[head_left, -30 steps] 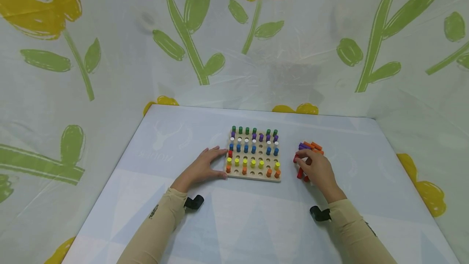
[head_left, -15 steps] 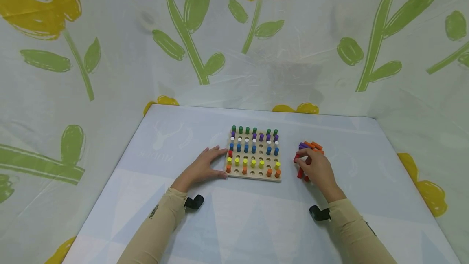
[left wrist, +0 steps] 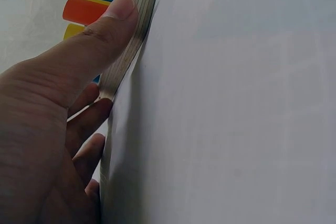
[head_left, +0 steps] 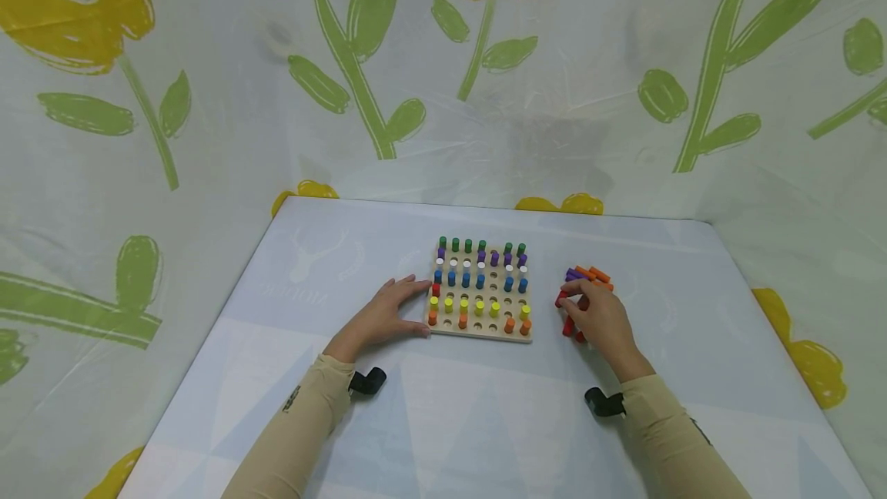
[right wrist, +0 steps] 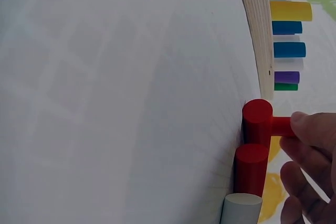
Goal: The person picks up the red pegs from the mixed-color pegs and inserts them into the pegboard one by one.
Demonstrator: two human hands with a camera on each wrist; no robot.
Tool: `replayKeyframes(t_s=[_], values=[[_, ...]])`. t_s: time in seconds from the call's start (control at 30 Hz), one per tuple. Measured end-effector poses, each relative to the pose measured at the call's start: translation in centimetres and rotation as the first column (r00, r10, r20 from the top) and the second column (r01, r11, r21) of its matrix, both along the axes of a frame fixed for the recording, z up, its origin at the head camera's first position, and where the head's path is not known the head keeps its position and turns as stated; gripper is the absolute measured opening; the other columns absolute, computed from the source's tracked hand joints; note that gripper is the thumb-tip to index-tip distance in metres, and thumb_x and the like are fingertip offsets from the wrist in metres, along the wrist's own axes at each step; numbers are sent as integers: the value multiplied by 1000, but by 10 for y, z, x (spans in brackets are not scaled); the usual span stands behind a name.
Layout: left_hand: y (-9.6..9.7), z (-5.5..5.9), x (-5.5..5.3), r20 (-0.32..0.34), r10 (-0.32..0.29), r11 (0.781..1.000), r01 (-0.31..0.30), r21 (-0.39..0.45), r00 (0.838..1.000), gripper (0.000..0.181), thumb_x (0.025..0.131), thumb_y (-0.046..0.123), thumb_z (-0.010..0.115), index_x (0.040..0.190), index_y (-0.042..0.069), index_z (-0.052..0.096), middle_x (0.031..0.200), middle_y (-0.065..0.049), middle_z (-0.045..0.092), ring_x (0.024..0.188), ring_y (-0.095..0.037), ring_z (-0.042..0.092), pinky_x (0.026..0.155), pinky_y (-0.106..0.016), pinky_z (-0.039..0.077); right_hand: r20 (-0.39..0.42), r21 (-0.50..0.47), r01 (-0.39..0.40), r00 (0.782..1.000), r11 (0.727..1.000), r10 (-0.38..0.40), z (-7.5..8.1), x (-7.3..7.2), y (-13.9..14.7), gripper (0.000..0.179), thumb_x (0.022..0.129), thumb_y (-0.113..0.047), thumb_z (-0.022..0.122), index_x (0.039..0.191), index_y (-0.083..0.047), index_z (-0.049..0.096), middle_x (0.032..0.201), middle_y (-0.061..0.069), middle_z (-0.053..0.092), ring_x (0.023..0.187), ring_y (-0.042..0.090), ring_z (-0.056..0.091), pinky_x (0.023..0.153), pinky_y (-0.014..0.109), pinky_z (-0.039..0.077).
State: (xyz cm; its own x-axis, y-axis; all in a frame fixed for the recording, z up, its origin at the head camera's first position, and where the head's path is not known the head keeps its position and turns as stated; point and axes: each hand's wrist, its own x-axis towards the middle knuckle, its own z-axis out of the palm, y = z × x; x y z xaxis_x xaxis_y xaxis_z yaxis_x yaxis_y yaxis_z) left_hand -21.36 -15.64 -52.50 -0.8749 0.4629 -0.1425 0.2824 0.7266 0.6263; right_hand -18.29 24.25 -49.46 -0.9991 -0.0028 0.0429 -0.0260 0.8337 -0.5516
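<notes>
A wooden pegboard [head_left: 478, 336] stands in the middle of the table with rows of colored pegs, orange in front and green at the back. My left hand [head_left: 379, 317] rests against its left side, fingers spread; in the left wrist view the thumb [left wrist: 122, 8] lies on the board's front edge beside an orange peg [left wrist: 84, 10]. To the right of the board, my right hand [head_left: 601, 317] pinches a red peg [right wrist: 281, 126] between thumb and fingertip. Two more red pegs [right wrist: 251, 169] and a white peg [right wrist: 242, 209] lie close by in the right wrist view.
Behind and partly under my right hand is a loose pile of pegs, with orange pegs [head_left: 597, 274] and purple pegs [head_left: 574, 275] showing. The pale table [head_left: 457, 422] is backed by flower-printed sheeting [head_left: 582, 75].
The hands, the board and the peg pile stay practically in place; the head view shifts very slightly.
</notes>
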Motion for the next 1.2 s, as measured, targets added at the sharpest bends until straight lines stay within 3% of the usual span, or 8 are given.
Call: replayKeyframes(t_s=[0.5,0.87,1.2], values=[[2,3,2,-12,2,1000,-2,4,1000,96,78,53,85,157,20,42,163,-5,37,155,-25,20,128,-44,4,2,3,7,1000,1000,-7,1,0,0,29,97,-20,71,123,-7,67,111,12,71,81,23,55,60,28,50],[1,2,1,-2,10,1000,-10,-2,1000,97,77,55,84,157,21,41,163,-6,36,155,-27,21,128,-45,5,-33,14,3,999,1000,-3,2,0,-1,28,96,-19,72,121,-7,67,113,12,72,87,24,58,66,29,52],[2,4,1,22,20,1000,-20,-2,1000,97,77,54,85,158,23,40,165,-5,33,155,-25,19,128,-44,4,-56,5,-7,998,1000,7,5,1,-1,28,96,-18,72,121,-7,67,111,12,72,87,25,59,62,27,54]])
